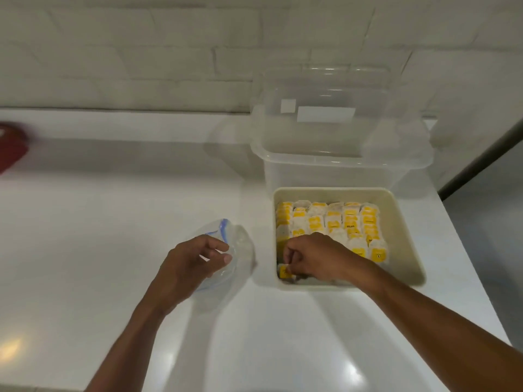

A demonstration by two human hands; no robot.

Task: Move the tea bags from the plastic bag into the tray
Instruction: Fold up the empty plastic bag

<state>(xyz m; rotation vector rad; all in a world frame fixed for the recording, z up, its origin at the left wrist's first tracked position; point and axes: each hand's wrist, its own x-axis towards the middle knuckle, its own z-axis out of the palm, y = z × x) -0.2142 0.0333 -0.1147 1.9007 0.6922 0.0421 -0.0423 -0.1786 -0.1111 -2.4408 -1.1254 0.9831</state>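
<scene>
Tea bags (pixel 331 224) fill the tray (pixel 407 222) beyond the right hand (pixel 314 257), which pinches one bag (pixel 284 271) into the near corner; left hand (pixel 192 261) grips the plastic bag (pixel 237 250), steadying it beside the tray.

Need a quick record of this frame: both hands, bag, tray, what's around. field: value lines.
left hand: grips the plastic bag, left of the tray
right hand: reaches into the tray, pinches a yellow tea bag at the near left corner
tray contents: rows of tea bags covering most of the floor
behind tray: clear container
far left edge: red object, too blurred to identify
</scene>
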